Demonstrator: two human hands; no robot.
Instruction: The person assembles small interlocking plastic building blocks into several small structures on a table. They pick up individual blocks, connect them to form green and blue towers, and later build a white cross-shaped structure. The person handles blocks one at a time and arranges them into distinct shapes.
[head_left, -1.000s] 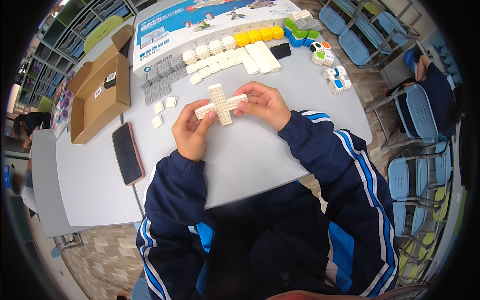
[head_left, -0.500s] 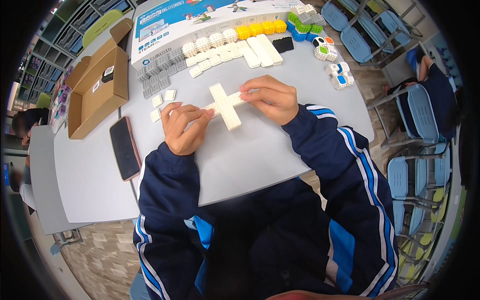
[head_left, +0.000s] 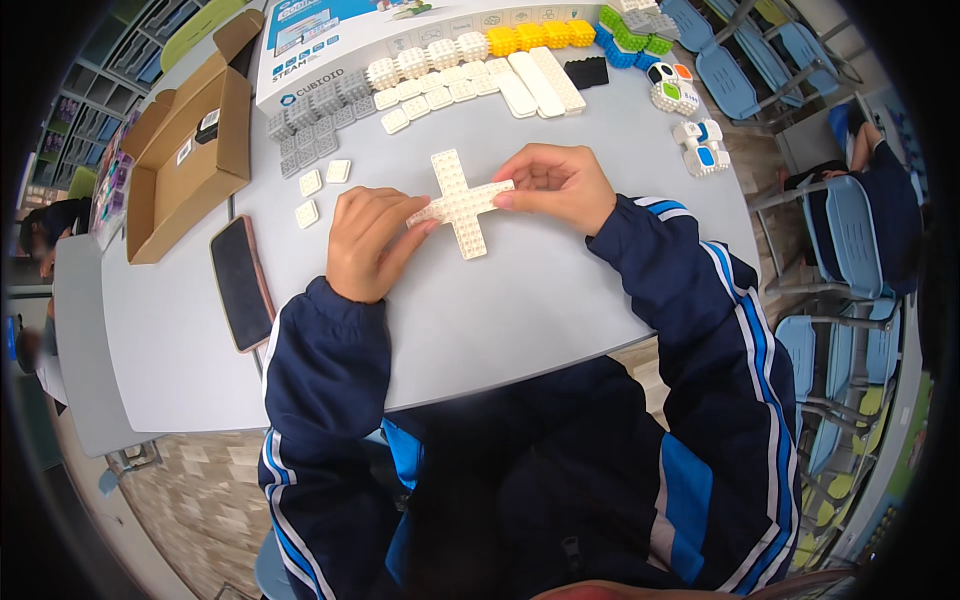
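Between my hands is a white cross of studded building plates (head_left: pixel 461 203), its studded face turned up toward me. My left hand (head_left: pixel 371 240) pinches the end of its left arm between thumb and fingers. The right arm's end is gripped by my right hand (head_left: pixel 560 190), the thumb on the near side. Left of the cross lie several small square white tiles (head_left: pixel 338 171), apart from both hands. Beyond the cross are longer white plates (head_left: pixel 543 84) and more small white tiles (head_left: pixel 438 97) in rows.
Blocks in grey (head_left: pixel 320 102), white (head_left: pixel 412 63) and yellow (head_left: pixel 541 37) line the large box (head_left: pixel 380 40). White cube modules (head_left: pixel 701 147) stand at right. A phone (head_left: pixel 241 284) and an open cardboard box (head_left: pixel 190 170) are at left. Another person sits far right.
The cross has tilted so that its studded face shows more fully and its long bar stands more upright. Both hands still hold its side arms; my head view has shifted slightly.
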